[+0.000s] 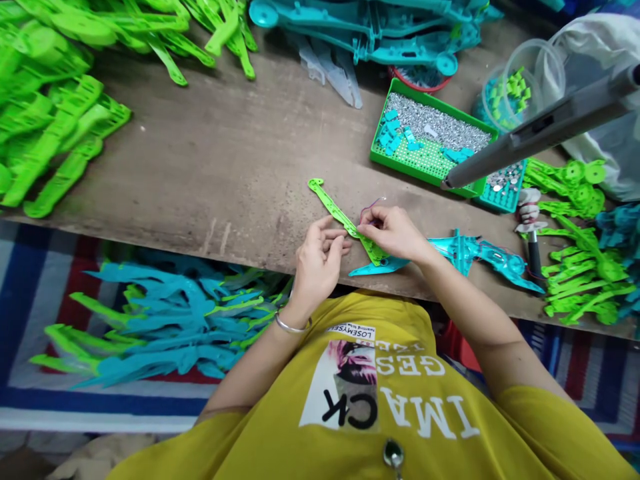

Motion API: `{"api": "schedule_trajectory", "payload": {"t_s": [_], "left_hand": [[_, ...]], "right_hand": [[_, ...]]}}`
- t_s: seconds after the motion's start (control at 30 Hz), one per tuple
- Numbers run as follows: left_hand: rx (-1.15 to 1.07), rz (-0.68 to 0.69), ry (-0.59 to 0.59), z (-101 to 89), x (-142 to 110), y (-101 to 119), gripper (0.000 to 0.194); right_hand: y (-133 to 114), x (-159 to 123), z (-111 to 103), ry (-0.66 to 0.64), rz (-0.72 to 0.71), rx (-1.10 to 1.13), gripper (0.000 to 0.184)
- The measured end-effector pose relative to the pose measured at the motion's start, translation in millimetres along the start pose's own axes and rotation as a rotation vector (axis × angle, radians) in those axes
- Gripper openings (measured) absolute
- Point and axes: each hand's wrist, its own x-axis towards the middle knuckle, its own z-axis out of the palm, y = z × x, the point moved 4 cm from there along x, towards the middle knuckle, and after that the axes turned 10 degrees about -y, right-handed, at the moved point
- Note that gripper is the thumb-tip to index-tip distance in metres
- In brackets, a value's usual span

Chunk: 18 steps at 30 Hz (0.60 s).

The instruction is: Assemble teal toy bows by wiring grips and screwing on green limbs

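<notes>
A long, thin lime-green plastic part lies slanted across the bench near its front edge. Its lower end overlaps a turquoise plastic body that stretches to the right under my right forearm. My right hand is closed in a pinch at the green part, and a thin dark red wire loops out above its fingers. Beside the green part on the left is my left hand, its fingers loosely bent and apart, with nothing visible in them. Whether its fingertips touch the part is hard to tell.
A green tray holds many screws and small turquoise pieces. Above it hangs a grey electric screwdriver. A hammer with a wrapped head lies at right. Green parts pile up at left; turquoise bodies lie below the bench edge.
</notes>
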Motion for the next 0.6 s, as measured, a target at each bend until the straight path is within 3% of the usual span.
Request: {"api": "schedule_trajectory", "payload": {"t_s": [0.2,0.6], "left_hand": [[-0.153,-0.045,0.018,1.7,4.5,-3.0,0.047],[-0.499,-0.071,-0.024,24.2,9.5,1.3,0.038]], "right_hand": [[-2.3,-3.5,3.7,0.065,0.023,-0.109,0.013],[3.3,-16.5,7.7,0.128,-0.081,0.037,0.017]]}}
